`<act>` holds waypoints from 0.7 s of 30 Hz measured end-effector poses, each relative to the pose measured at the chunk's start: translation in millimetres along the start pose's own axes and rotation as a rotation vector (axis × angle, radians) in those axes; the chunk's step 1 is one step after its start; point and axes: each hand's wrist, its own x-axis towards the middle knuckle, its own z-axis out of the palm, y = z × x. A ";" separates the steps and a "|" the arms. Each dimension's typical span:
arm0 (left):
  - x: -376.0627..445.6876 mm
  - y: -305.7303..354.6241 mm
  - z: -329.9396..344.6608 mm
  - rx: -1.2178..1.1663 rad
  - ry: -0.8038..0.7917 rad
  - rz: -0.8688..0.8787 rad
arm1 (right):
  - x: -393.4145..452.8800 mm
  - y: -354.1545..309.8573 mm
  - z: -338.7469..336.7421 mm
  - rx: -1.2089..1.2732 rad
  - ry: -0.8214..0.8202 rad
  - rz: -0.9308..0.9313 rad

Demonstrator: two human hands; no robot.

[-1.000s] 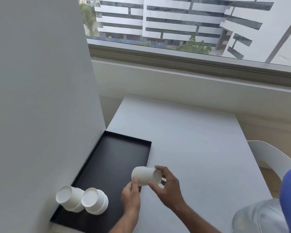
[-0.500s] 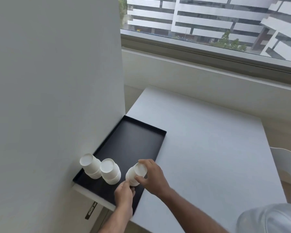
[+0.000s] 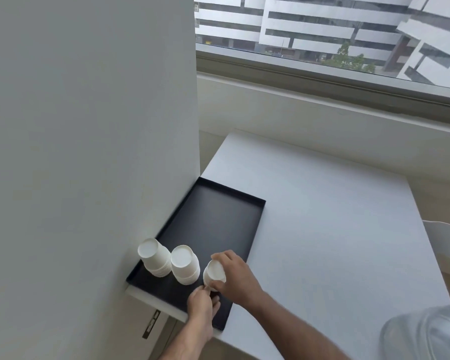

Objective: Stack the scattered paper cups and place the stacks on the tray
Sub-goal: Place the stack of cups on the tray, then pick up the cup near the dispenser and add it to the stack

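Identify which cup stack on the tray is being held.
The rightmost cup stack, gripped by the right hand; the other two stacks stand untouched.
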 end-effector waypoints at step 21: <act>-42.2 -39.9 46.2 1.262 -0.532 1.162 | -121.0 88.5 -29.6 -0.322 0.372 0.473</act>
